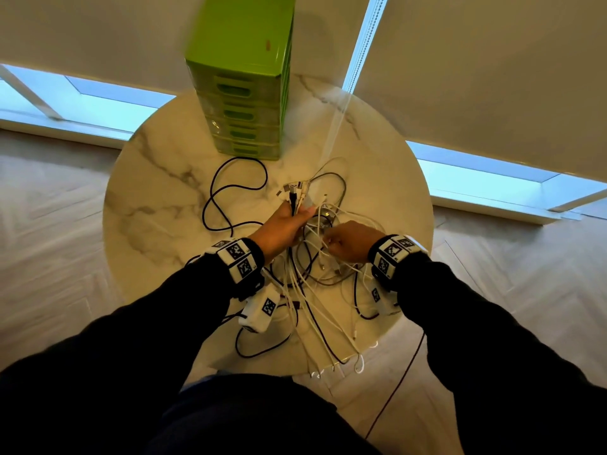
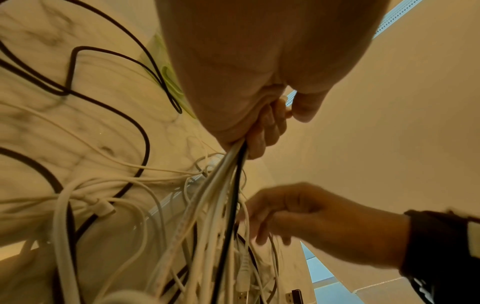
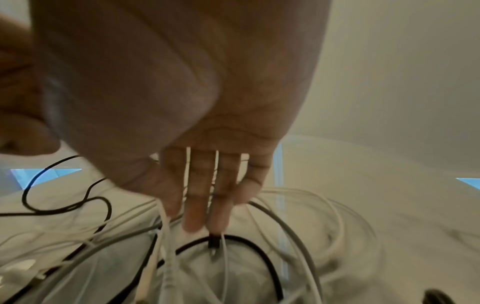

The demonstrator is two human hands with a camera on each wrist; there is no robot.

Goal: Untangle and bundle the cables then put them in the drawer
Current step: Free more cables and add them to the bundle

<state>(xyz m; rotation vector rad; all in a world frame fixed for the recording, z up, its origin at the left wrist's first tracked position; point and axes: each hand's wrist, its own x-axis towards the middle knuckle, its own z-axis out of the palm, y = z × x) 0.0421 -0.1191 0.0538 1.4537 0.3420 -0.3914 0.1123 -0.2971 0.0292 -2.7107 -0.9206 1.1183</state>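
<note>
A tangle of white and black cables point(image 1: 315, 284) lies on the round marble table point(image 1: 157, 178). My left hand point(image 1: 285, 224) grips a bunch of cable ends, and their connectors point(image 1: 297, 192) stick out past the fingers. In the left wrist view the gripped strands point(image 2: 228, 164) run down from that fist point(image 2: 259, 127) into the pile. My right hand point(image 1: 348, 241) sits just to the right, fingers curled into the white strands point(image 2: 298, 216). A white cable point(image 3: 166, 236) runs out from by its index finger, and a black connector point(image 3: 214, 244) hangs below the fingertips. The green drawer unit point(image 1: 243, 103) stands behind, drawers closed.
A black cable loop point(image 1: 226, 192) spreads left of the hands, toward the drawer unit. Several cable ends point(image 1: 358, 362) hang over the table's near edge. A thin dark cord point(image 1: 394, 389) crosses the floor. A blind cord point(image 1: 335, 126) hangs down at the back.
</note>
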